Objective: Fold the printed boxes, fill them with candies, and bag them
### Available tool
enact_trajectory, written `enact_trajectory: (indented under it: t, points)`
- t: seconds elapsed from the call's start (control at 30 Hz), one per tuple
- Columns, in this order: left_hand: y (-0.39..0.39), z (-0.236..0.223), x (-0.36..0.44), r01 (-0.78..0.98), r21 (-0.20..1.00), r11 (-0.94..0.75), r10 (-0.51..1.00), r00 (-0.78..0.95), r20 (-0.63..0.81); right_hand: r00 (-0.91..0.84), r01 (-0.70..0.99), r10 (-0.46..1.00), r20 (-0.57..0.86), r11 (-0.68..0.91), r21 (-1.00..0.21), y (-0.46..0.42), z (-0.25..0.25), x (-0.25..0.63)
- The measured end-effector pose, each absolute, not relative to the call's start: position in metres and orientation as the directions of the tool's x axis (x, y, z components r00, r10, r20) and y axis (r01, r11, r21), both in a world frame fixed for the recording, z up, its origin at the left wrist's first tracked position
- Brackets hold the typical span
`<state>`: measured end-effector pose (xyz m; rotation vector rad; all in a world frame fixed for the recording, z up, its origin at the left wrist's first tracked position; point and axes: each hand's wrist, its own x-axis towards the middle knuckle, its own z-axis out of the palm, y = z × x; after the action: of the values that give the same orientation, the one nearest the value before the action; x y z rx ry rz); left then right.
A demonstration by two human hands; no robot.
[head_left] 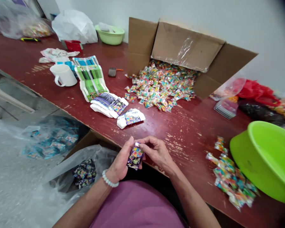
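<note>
A small purple printed packet point(135, 157) is held at the near edge of the dark red table point(185, 126). My left hand point(120, 161), with a white bead bracelet at the wrist, grips its left side from below. My right hand point(154, 150) pinches the packet's top end with curled fingers. Just beyond lie stacks of flat packets: a small purple one point(130, 117), a larger purple one point(109, 104) and green ones point(91, 80).
A tipped cardboard box point(180, 47) spills wrapped candies point(161, 85) at the back. A green basin point(266, 155) and more candies point(230, 177) lie at the right. A white mug point(63, 75) stands left. On the floor, a plastic-lined box point(85, 171) holds filled packets.
</note>
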<state>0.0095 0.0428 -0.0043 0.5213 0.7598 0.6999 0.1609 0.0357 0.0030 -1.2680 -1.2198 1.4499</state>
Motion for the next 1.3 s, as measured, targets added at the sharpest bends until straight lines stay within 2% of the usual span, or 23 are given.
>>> enact_trajectory:
  t: [0.07, 0.13, 0.3, 0.4, 0.47, 0.53, 0.6, 0.67, 0.7, 0.77, 0.8, 0.87, 0.93, 1.0, 1.17, 1.23, 1.3]
  points:
    - [0.044, -0.006, 0.008, -0.357, 0.651, 0.67, 0.717, 0.539, -0.442, -0.157, -0.078, 0.961, -0.229, -0.243, -0.967, 0.038, 0.004, 0.161]
    - [0.045, -0.009, 0.006, -0.337, 0.668, 0.663, 0.726, 0.507, -0.465, -0.138, -0.08, 0.965, -0.224, -0.236, -0.968, 0.039, 0.004, 0.161]
    - [0.046, -0.013, 0.004, -0.384, 0.608, 0.695, 0.716, 0.449, -0.535, -0.228, -0.003, 0.974, -0.005, -0.006, -1.0, 0.026, 0.002, 0.158]
    - [0.047, -0.009, 0.005, -0.441, 0.544, 0.714, 0.7, 0.416, -0.581, -0.188, 0.103, 0.976, 0.108, 0.129, -0.986, 0.018, -0.001, 0.154]
    - [0.048, -0.005, 0.002, -0.447, 0.562, 0.695, 0.718, 0.408, -0.564, -0.215, 0.055, 0.975, 0.052, 0.066, -0.996, 0.021, -0.005, 0.151]
    - [0.048, -0.001, -0.007, -0.401, 0.659, 0.636, 0.771, 0.369, -0.52, -0.204, -0.022, 0.977, -0.055, -0.061, -0.998, 0.034, -0.011, 0.152]
    - [0.046, 0.0, -0.025, -0.3, 0.779, 0.55, 0.832, 0.278, -0.48, -0.058, 0.041, 0.993, -0.099, -0.097, -0.994, 0.058, -0.017, 0.157]
    - [0.042, -0.004, -0.054, -0.144, 0.87, 0.471, 0.879, 0.152, -0.451, 0.151, 0.256, 0.988, -0.015, -0.054, -0.965, 0.089, -0.024, 0.164]
    - [0.04, -0.009, -0.071, -0.038, 0.894, 0.446, 0.893, 0.085, -0.442, 0.198, 0.361, 0.98, 0.02, -0.055, -0.931, 0.105, -0.027, 0.168]
    - [0.034, -0.022, -0.107, 0.25, 0.89, 0.382, 0.921, -0.021, -0.389, 0.252, 0.481, 0.966, 0.055, -0.076, -0.874, 0.132, -0.032, 0.172]
    - [0.032, -0.029, -0.124, 0.408, 0.843, 0.351, 0.931, -0.055, -0.362, 0.267, 0.498, 0.962, 0.052, -0.092, -0.862, 0.143, -0.034, 0.173]
    - [0.028, -0.041, -0.153, 0.605, 0.736, 0.305, 0.947, -0.109, -0.302, 0.301, 0.462, 0.953, 0.002, -0.144, -0.875, 0.158, -0.039, 0.173]
    - [0.026, -0.046, -0.168, 0.666, 0.688, 0.288, 0.955, -0.145, -0.259, 0.328, 0.388, 0.942, -0.074, -0.206, -0.898, 0.165, -0.042, 0.173]
    - [0.028, -0.042, -0.169, 0.664, 0.691, 0.285, 0.958, -0.183, -0.22, 0.33, 0.309, 0.934, -0.138, -0.245, -0.919, 0.167, -0.044, 0.174]
    - [0.046, -0.01, -0.126, 0.547, 0.828, 0.124, 0.971, -0.237, 0.011, 0.254, 0.11, 0.945, -0.207, -0.241, -0.964, 0.145, -0.033, 0.186]
    - [0.055, 0.005, -0.102, 0.471, 0.881, 0.054, 0.977, -0.206, 0.05, 0.191, 0.036, 0.957, -0.218, -0.229, -0.973, 0.126, -0.022, 0.191]
    - [0.063, 0.017, -0.08, 0.329, 0.944, 0.026, 0.993, -0.113, 0.012, 0.082, -0.062, 0.973, -0.214, -0.209, -0.976, 0.105, -0.009, 0.193]
